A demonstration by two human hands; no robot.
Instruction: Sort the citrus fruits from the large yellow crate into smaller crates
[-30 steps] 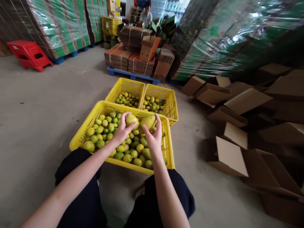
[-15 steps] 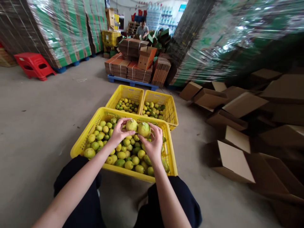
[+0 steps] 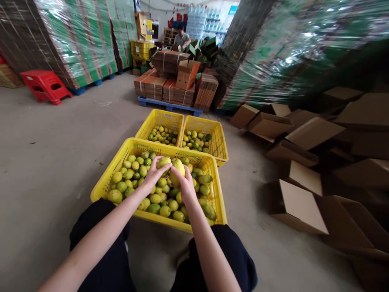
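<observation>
Above the large yellow crate [image 3: 118, 152], my left hand [image 3: 154, 172] is closed around a yellow-green lemon [image 3: 163, 163]. My right hand [image 3: 187, 184] grips a second, yellower lemon [image 3: 178, 167], its thumb lying across the fruit. The two lemons are side by side, very close together or touching; I cannot tell which. Beneath both hands, many loose yellow and green lemons [image 3: 155, 198] fill the crate, and my forearms hide some of them.
Two smaller yellow crates [image 3: 142, 126] with lemons stand behind the large one. Open cardboard boxes [image 3: 302, 205] lie along the right. Flattened cartons on a blue pallet [image 3: 168, 106] are farther back, near a person [image 3: 181, 38]. A red stool [image 3: 45, 86] stands left.
Both hands have moved slightly, the right one inward to the left. The lemons have been turned from end-on to lying more lengthwise, and both stay in the hands.
</observation>
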